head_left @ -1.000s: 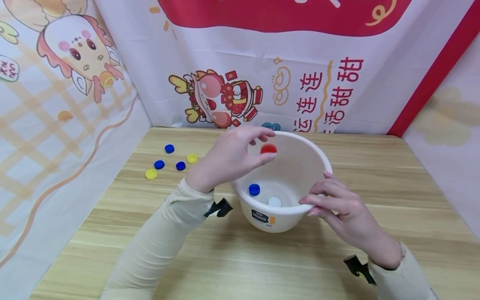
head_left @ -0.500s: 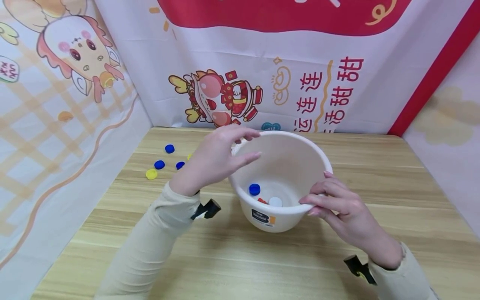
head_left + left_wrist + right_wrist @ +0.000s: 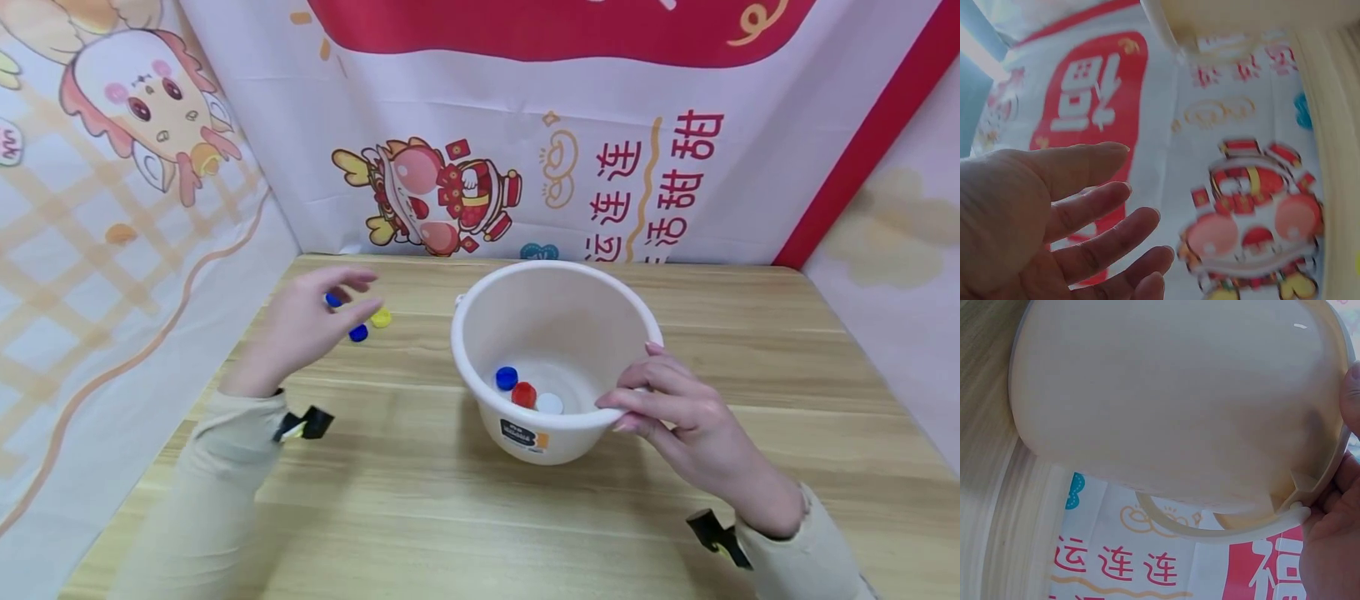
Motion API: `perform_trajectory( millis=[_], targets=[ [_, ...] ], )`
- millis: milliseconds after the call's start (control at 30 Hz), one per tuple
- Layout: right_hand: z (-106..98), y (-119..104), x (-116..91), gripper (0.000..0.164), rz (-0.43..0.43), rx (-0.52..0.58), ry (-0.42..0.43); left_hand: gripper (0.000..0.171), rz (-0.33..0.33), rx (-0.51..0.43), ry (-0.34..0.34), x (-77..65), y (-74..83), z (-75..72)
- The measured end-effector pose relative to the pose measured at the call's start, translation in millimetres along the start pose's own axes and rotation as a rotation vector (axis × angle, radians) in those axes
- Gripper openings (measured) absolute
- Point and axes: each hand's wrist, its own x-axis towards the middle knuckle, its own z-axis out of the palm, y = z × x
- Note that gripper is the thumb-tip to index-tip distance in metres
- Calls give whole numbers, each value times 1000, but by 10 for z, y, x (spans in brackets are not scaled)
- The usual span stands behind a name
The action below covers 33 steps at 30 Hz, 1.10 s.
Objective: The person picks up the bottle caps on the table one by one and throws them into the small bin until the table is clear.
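A cream plastic bucket [image 3: 555, 446] stands on the table. Inside it lie a blue bottle cap [image 3: 506, 378], a red bottle cap [image 3: 523, 395] and a white disc [image 3: 550, 404]. My right hand [image 3: 678, 412] grips the bucket's rim at its right front, thumb outside; the right wrist view shows the bucket's wall [image 3: 1166, 394] close up. Over the loose caps at the left hangs my left hand [image 3: 311, 321], fingers relaxed and holding nothing. Near its fingertips are a yellow cap [image 3: 382, 317] and two blue caps [image 3: 358, 333], one partly covered. Other caps are hidden behind the hand.
The wooden table [image 3: 420, 517] runs up to a printed cloth backdrop [image 3: 435, 92], with cloth walls at both sides. The bucket's handle [image 3: 1210, 536] hangs on its outer side in the right wrist view.
The red cap has dropped from my left hand into the bucket. That hand has moved left from the bucket's rim to the loose caps. My right hand stays on the rim.
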Motion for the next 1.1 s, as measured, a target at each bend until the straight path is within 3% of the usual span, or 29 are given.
perform_trajectory(
  millis=[167, 267, 433, 600, 800, 1100],
  targets=[
    [0, 11, 5, 30, -16, -4, 10, 45, -170, 17, -27, -152, -509, -157],
    [-4, 11, 8, 30, -21, -4, 17, 52, -239, 15, -47, -186, -790, -191],
    [-7, 5, 5, 31, -15, -7, 10, 55, -295, -6, -79, -227, -1237, -148],
    [1, 2, 13, 30, -16, -1, 4, 68, -393, -45, -179, -276, -1634, -64],
    [9, 2, 19, 30, -22, -5, 9, 77, -477, -30, -291, -296, -1928, 9],
    [14, 4, 26, 30, -27, -6, 6, 73, -449, -6, -336, -324, -2159, 130]
  ],
)
